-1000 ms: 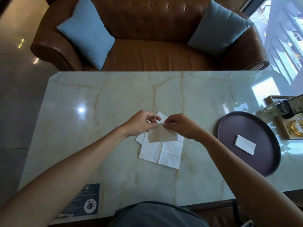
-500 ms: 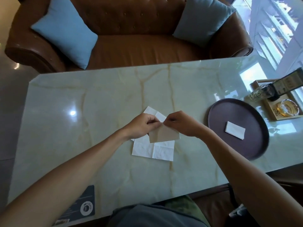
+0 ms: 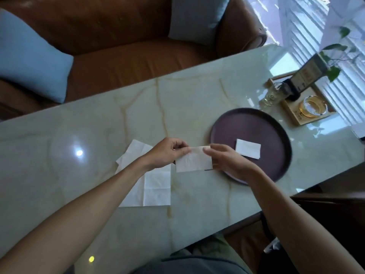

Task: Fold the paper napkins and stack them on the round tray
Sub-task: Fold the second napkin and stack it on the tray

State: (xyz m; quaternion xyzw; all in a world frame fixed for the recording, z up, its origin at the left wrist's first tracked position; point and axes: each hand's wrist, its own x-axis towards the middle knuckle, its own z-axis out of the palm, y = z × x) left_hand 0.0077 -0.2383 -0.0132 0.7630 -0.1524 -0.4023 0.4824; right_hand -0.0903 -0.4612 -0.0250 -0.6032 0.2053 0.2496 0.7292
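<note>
— Both hands have carried the small folded white paper napkin point(image 3: 194, 162) rightward, off the flat unfolded napkins point(image 3: 150, 184)?

— Yes. Left hand point(image 3: 167, 154) and right hand point(image 3: 227, 161) pinch its top corners, long axis left-right. Dark round tray point(image 3: 276, 175) lies just right, nearer the right hand; one folded napkin point(image 3: 247, 148) sits there, open room around it on the marble table point(image 3: 98, 125).

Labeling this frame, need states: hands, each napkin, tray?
left hand: pinching the held napkin's top left corner
right hand: pinching its top right corner
held napkin: folded, lifted off the table
napkin on tray: folded, lying flat
loose napkins: unfolded, flat on the table
round tray: holds one napkin
</note>
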